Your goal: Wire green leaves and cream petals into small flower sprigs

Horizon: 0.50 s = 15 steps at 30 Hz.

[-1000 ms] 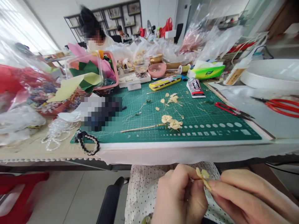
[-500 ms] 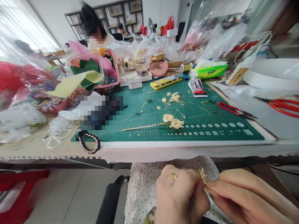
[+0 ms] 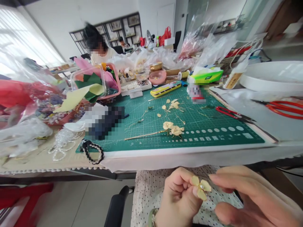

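Over my lap, my left hand (image 3: 181, 197) pinches a small cream flower (image 3: 201, 187) with three petals and a pearly bead at its centre. The petals face up toward me; any stem is hidden behind the fingers. Just right of the flower, my right hand (image 3: 253, 195) is apart from it, fingers stretched and thumb spread, holding nothing. On the green cutting mat (image 3: 142, 119) lies a gold stick with cream flowers (image 3: 174, 129) at its right end. Behind it are loose cream petals and flowers on fine wires (image 3: 172, 105).
Red-handled snips (image 3: 230, 113) lie on the mat's right edge, red scissors (image 3: 284, 108) beyond. A yellow tin (image 3: 165, 89), a pink bowl (image 3: 157, 77) and a bead tray (image 3: 136, 86) stand behind. A beaded bracelet (image 3: 92, 153) lies front left. Another person (image 3: 100, 52) sits across.
My right hand has let go of the flower and moved off to the right, its fingers opening. The flower has turned from edge-on to face me, held in my left hand.
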Available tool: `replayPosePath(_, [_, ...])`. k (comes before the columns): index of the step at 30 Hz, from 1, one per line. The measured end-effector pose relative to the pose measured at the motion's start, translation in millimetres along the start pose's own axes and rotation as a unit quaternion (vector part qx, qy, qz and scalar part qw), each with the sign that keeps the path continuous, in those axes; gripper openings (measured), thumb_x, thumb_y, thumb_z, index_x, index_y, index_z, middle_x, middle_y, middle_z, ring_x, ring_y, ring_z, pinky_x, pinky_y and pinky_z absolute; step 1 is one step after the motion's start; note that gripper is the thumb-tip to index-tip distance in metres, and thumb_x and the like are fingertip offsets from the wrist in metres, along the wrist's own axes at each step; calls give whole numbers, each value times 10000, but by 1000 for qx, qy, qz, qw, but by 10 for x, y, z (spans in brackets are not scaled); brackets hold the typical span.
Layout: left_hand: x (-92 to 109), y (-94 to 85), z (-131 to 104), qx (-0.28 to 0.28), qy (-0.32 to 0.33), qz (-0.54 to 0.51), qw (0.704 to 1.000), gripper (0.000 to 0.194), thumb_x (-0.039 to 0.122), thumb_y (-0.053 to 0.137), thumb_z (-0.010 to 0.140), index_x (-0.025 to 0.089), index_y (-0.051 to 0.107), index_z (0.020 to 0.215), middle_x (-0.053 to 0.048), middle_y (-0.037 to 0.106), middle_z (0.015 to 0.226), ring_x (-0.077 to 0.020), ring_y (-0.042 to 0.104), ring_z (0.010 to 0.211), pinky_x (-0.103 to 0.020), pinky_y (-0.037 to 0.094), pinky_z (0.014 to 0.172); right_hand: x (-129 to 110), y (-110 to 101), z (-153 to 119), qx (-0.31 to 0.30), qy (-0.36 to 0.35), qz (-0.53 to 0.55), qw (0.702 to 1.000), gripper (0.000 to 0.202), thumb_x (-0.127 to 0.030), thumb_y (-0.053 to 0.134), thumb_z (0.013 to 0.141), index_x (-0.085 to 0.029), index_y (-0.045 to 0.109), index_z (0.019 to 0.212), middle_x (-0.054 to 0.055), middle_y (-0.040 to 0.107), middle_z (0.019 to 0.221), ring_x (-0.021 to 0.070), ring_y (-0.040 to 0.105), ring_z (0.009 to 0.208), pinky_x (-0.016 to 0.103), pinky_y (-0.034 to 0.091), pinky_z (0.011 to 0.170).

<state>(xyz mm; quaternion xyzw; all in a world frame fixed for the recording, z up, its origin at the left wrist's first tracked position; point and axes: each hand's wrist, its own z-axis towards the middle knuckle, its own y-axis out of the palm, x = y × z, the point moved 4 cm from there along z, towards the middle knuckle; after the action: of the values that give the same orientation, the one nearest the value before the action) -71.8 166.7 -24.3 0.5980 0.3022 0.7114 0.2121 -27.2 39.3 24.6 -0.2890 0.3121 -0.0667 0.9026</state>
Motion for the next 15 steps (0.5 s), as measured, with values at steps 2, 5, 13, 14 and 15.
replayPosePath(2, [10, 18, 5, -16, -3, 3, 1000, 412, 438, 787, 893, 174, 505, 749, 41, 493, 673, -63, 371, 607, -184, 289, 575, 14, -6, 34, -16, 14, 15, 1000, 315, -573, 708, 921, -292, 797, 1032, 68, 705, 836, 225, 718, 740, 284, 616, 605])
replayPosePath(5, [70, 81, 25, -44, 2, 15, 999, 445, 446, 776, 903, 171, 476, 722, 45, 464, 676, -57, 350, 597, -177, 286, 566, 24, -13, 103, -59, 18, 54, 997, 305, -560, 658, 966, -292, 764, 1065, 59, 694, 863, 197, 715, 719, 246, 614, 588])
replayPosePath(13, [113, 98, 57, -45, -9, 12, 999, 453, 424, 794, 895, 160, 485, 694, 63, 423, 643, -45, 311, 581, -150, 269, 548, 65, -6, 122, -119, 4, 91, 989, 299, -538, 621, 1000, -355, 665, 1232, 43, 682, 1005, 171, 743, 793, 226, 642, 755])
replayPosePath(14, [108, 86, 53, -39, -9, 10, 999, 439, 416, 800, 890, 160, 500, 699, 60, 438, 645, -45, 323, 581, -150, 274, 548, 81, 1, 101, -113, 13, 91, 989, 327, -570, 634, 981, -358, 665, 1228, 49, 690, 1040, 184, 750, 838, 223, 642, 753])
replayPosePath(15, [104, 72, 48, -33, -9, 6, 999, 416, 411, 804, 886, 162, 520, 713, 57, 454, 651, -45, 337, 579, -152, 280, 547, 99, 17, 76, -112, 25, 92, 989, 407, -633, 620, 961, -360, 654, 1261, 62, 697, 1112, 209, 754, 918, 237, 645, 777])
